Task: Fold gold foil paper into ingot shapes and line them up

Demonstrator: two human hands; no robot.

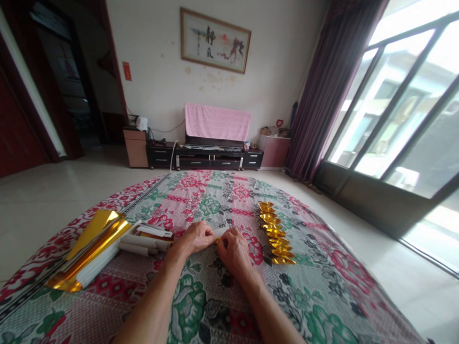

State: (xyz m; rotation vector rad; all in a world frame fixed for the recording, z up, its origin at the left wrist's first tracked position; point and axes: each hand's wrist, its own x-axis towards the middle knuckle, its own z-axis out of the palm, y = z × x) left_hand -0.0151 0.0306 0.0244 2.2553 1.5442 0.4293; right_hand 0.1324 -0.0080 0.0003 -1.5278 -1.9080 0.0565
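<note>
My left hand (197, 237) and my right hand (235, 250) meet over the middle of the patterned cloth. Both are closed, fingertips pinching a small piece of paper (220, 232) between them, white on top with a bit of gold low down; my fingers hide most of it. To the right of my hands runs a row of several folded gold paper ingots (278, 234). At the left lie gold foil paper sheets (104, 245), partly curled to show their white backs. Between these sheets and my left hand are whitish paper rolls (140, 245) and a small stack of paper pieces (154, 231).
The floral cloth (206, 291) covers a round-edged table. Beyond it, a low black cabinet (211, 159) stands against the wall, with a pink cloth (218, 122) draped over something on it. Purple curtains (323, 85) and large windows are to the right; a doorway is at left.
</note>
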